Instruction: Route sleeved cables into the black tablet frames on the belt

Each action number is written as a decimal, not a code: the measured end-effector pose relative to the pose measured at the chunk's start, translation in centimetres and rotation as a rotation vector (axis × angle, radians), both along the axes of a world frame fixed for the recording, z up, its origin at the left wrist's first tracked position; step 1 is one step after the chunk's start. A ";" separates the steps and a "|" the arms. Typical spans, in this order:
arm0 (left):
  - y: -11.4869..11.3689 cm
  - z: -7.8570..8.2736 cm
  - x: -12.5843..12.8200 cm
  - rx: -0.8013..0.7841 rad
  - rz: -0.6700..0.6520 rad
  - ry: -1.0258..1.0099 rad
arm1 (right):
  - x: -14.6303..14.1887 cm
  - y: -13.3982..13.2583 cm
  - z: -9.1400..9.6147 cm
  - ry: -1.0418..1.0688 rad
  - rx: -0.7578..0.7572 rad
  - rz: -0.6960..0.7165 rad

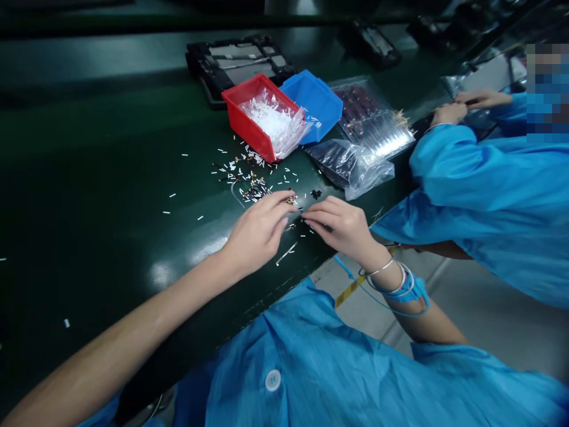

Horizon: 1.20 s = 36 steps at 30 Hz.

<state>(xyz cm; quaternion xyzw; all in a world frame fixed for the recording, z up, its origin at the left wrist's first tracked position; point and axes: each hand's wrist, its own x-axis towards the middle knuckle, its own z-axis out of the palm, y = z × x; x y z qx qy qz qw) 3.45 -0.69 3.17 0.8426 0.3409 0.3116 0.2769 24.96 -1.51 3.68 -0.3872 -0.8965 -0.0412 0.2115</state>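
Note:
My left hand (260, 230) is over the near edge of a pile of small dark and brass-coloured parts (254, 188). Its fingers are stretched out, with the thumb apart from them. Close by on the right, my right hand (340, 226) pinches thumb and fingers together near the table surface. A tiny dark bit shows at those fingertips, too small to name. Short white strips (287, 170) lie scattered among and around the pile. Small black pieces (316, 194) lie just beyond my right fingers. A thin silvery strip (287, 254) rests on the table nearer to me.
A red bin (249, 127) holds a clear bag of white strips, beside a blue bin (326, 110). Right of them are a plastic bag (355, 169) and a clear tray (368, 110). Behind sits a black fixture (240, 56). A co-worker's hands (457, 107) are at right.

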 end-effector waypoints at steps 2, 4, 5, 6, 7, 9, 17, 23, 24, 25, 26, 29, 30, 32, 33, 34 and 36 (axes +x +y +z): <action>0.4 0.2 -0.3 -0.035 0.055 -0.058 | -0.8 -0.1 0.4 -0.191 0.002 0.044; 0.7 0.3 -0.4 -0.079 0.091 -0.081 | -1.5 0.0 0.7 -0.344 0.014 0.055; 0.8 0.3 -0.4 -0.102 0.102 -0.089 | -1.7 0.0 0.8 -0.383 0.030 0.056; 0.8 0.3 -0.3 -0.128 0.111 -0.098 | -1.9 0.0 1.0 -0.398 0.055 0.055; 0.7 0.3 -0.3 -0.157 0.117 -0.111 | -2.1 0.0 1.2 -0.393 0.088 0.047; 0.6 0.6 -0.2 -0.237 0.126 -0.155 | -2.2 -0.1 1.9 -0.342 0.166 0.015; 0.4 2.2 -0.2 -0.746 -0.012 -0.401 | -3.9 0.0 4.1 -0.067 0.372 0.022; 0.6 3.9 -1.2 -0.705 0.016 -0.463 | -5.5 1.3 4.9 -0.023 0.423 0.044; 0.7 4.2 -1.4 -0.725 0.006 -0.475 | -5.6 1.4 5.1 -0.033 0.442 0.042; 0.7 4.5 -1.5 -0.773 -0.008 -0.500 | -5.7 1.6 5.3 -0.041 0.460 0.040; 0.8 4.7 -1.6 -0.838 -0.020 -0.534 | -5.7 1.7 5.5 -0.046 0.478 0.038; 1.0 5.2 -1.9 -1.019 -0.024 -0.633 | -5.9 2.1 5.9 -0.050 0.530 0.033; 1.0 5.3 -2.0 -1.039 -0.012 -0.647 | -6.0 2.2 5.9 -0.049 0.544 0.031; 1.2 5.7 -2.2 -1.058 0.004 -0.648 | -6.2 2.5 6.0 -0.045 0.564 0.029; 1.3 5.9 -2.4 -1.072 0.006 -0.648 | -6.3 2.6 6.0 -0.043 0.569 0.027; 1.3 6.1 -2.5 -1.087 0.004 -0.647 | -6.3 2.8 5.9 -0.041 0.573 0.027; 1.5 6.4 -2.8 -1.126 -0.011 -0.643 | -6.4 3.0 5.9 -0.037 0.582 0.028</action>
